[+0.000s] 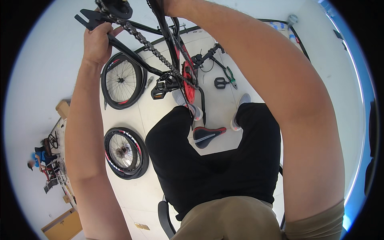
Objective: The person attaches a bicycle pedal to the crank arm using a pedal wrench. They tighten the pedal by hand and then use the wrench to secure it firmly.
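A black bicycle frame (130,55) is held up in front of me, upside down, with its saddle (206,137) low between my feet. My left hand (97,45) is closed round the frame beside the forked dropout at its end. At the upper edge, my right hand (173,9) is against another frame tube and seems closed round it, though most of its fingers are cut off. A chain (149,45) runs down from the top to the red chainring (188,82). One pedal (159,92) hangs on the left of the crank.
Two wheels lie on the floor at left, a far wheel (117,103) and a near wheel (126,174). Beyond my right foot are green-handled pliers (229,75) and a loose pedal (220,83). The handlebar (209,54) is close by. A seated person (39,157) is far left.
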The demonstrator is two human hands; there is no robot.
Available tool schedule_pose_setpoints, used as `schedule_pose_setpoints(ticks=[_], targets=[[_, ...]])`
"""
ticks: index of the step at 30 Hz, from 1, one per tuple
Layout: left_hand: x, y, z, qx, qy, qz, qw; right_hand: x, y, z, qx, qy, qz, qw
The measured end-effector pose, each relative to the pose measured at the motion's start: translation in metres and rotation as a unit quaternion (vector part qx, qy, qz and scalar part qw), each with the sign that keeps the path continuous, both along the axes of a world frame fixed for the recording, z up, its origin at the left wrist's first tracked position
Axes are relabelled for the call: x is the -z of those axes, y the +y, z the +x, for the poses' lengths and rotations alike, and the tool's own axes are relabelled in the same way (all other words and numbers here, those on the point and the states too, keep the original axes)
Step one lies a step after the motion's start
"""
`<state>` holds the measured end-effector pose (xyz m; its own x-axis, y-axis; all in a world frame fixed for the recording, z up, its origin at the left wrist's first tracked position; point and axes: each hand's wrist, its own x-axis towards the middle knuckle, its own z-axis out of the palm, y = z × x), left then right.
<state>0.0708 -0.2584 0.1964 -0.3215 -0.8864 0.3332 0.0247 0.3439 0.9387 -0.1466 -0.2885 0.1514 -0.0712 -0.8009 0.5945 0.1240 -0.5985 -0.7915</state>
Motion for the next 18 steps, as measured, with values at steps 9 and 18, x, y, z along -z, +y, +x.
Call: schedule_pose_setpoints(ticks=[9, 18], targets=[[0.01, -0.037, -0.014, 0.056, 0.015, 0.002, 0.998, 0.001, 0.023, -0.035, 0.167, 0.243, -0.1, 0.95], [0.021, -0.035, 0.005, 0.135, 0.046, -0.087, 0.986, -0.009, 0.004, -0.005, 0.005, 0.137, -0.036, 0.99]])
